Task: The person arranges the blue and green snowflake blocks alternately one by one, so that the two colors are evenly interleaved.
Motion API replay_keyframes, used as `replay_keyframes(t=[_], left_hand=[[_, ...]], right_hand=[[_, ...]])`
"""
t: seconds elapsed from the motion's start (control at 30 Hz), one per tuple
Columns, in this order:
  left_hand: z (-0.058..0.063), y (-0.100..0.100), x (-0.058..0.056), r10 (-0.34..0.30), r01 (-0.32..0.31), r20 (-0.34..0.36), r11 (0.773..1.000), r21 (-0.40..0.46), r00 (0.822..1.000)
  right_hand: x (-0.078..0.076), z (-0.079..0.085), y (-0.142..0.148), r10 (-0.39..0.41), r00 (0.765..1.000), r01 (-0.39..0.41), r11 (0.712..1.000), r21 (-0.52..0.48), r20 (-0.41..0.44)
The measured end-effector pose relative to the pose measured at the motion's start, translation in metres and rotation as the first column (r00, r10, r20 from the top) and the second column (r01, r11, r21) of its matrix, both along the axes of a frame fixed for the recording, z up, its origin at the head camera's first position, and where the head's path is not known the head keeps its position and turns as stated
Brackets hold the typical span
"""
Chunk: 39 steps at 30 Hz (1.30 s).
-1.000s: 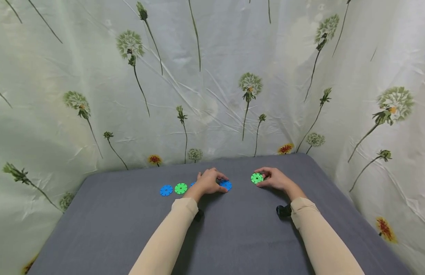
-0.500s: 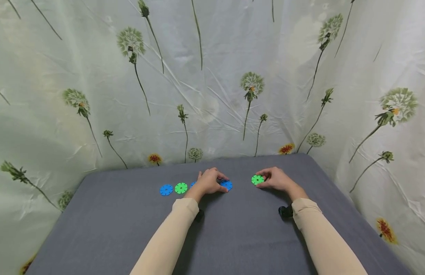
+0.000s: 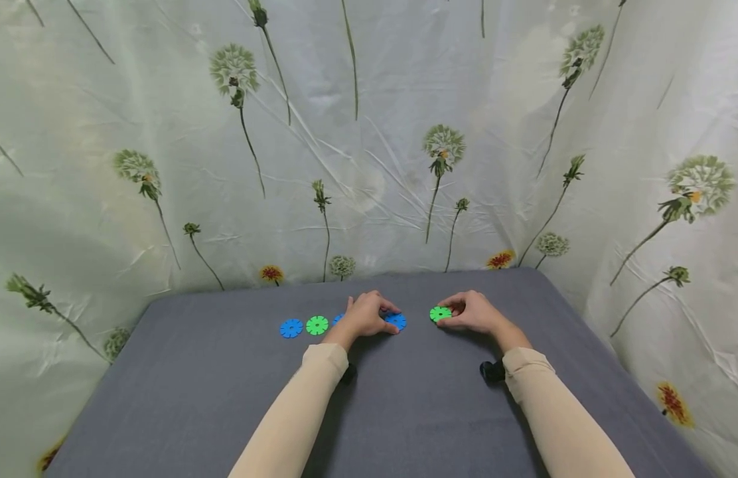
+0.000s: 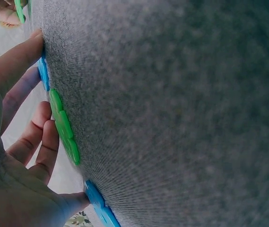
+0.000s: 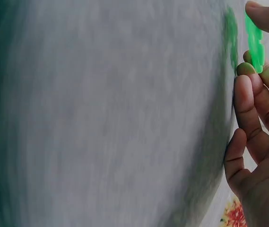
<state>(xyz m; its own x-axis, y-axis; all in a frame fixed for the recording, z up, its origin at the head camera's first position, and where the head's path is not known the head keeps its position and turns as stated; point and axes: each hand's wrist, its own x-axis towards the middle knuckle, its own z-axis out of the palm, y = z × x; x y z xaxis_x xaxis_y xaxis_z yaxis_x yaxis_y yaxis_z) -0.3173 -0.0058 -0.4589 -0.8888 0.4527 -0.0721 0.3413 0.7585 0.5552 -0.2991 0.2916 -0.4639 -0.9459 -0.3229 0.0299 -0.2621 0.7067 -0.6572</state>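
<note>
My left hand (image 3: 364, 315) holds a flat blue notched disc (image 3: 396, 322) by its edges with thumb and index finger, the disc flat on the cloth. Under that hand, hidden from the head view, a green notched disc (image 4: 64, 126) lies by the middle fingers. The little finger touches another blue disc (image 4: 99, 203) in the left wrist view. To the right, my right hand (image 3: 475, 313) pinches a second green notched disc (image 3: 440, 314) between thumb and fingers. A green reflection shows on the cloth beside it in the right wrist view, with a gap between.
A blue disc (image 3: 291, 328) and a green disc (image 3: 317, 324) continue the row left of my left hand. All lie on a grey cloth-covered table (image 3: 225, 385). A curtain with dandelion print (image 3: 381, 166) hangs behind the table's far edge.
My right hand has come slightly left with the green disc, closer to the blue disc at my left hand. The left hand stays at its place in the row.
</note>
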Motion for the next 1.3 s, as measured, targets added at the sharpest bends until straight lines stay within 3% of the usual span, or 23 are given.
replay_keyframes(t=[0.4,0.83,1.3], left_hand=[[-0.003,0.002,-0.002,-0.001,0.001,-0.001,1.0,-0.002,1.0],[0.0,-0.001,-0.003,-0.003,0.003,-0.005,1.0,0.0,1.0],[-0.001,0.0,-0.002,-0.012,0.012,-0.011,1.0,-0.01,1.0]], right_hand=[[0.0,0.0,-0.024,0.051,0.997,-0.052,0.999,0.009,0.053],[0.0,0.0,-0.03,0.08,0.997,-0.081,0.996,0.044,0.014],[0.004,-0.001,-0.032,0.077,0.997,-0.078,0.995,0.057,0.027]])
